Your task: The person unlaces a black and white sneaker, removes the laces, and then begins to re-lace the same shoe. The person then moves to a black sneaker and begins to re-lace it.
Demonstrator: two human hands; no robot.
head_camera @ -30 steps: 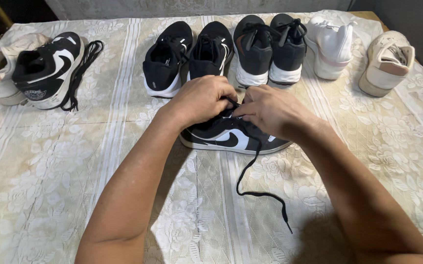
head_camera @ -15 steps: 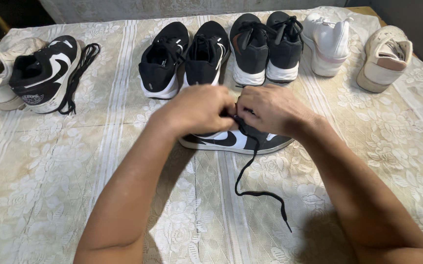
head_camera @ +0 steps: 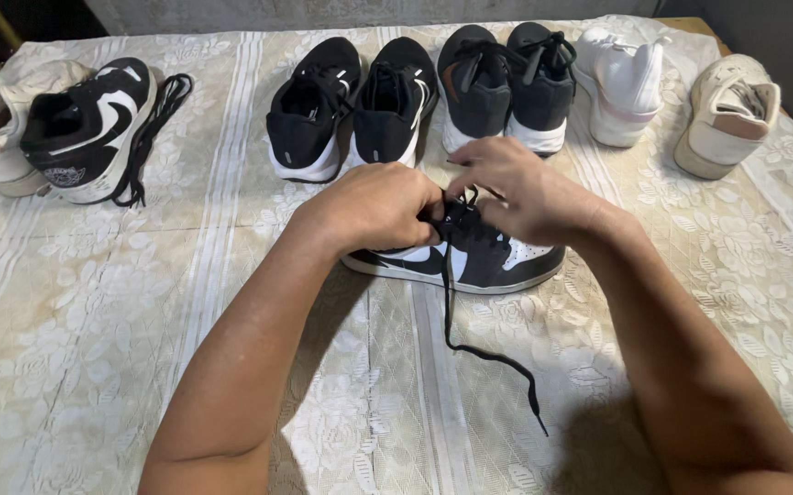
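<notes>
1. A low black-and-white leather sneaker (head_camera: 470,261) lies near the middle of the table (head_camera: 94,348), which is covered with a cream lace-patterned cloth. Its toe points to the person's right, and both hands are gathered over its lacing.
2. The left hand (head_camera: 374,206) is curled down on the collar side of the shoe with its fingers clenched at the lace. Exactly what they pinch is hidden under the knuckles.
3. The right hand (head_camera: 516,188) sits just above the tongue, its fingers pinched together on the thin black flat shoelace (head_camera: 456,312).
4. The free end of the lace trails off the shoe's near side and snakes across the cloth towards the person.
5. The lace looks limp and light. It would probably slide easily through the eyelets and is best held close to its stiff tip.
6. The sneaker looks light, with a firm sole and softer upper. It should be steadied at the collar or sole edge.
7. A matching black-and-white high sneaker (head_camera: 89,128) with a loose lace lies far left. Two pairs of black mesh running shoes (head_camera: 415,101) stand behind the hands, and white sneakers (head_camera: 681,92) are at the far right.
</notes>
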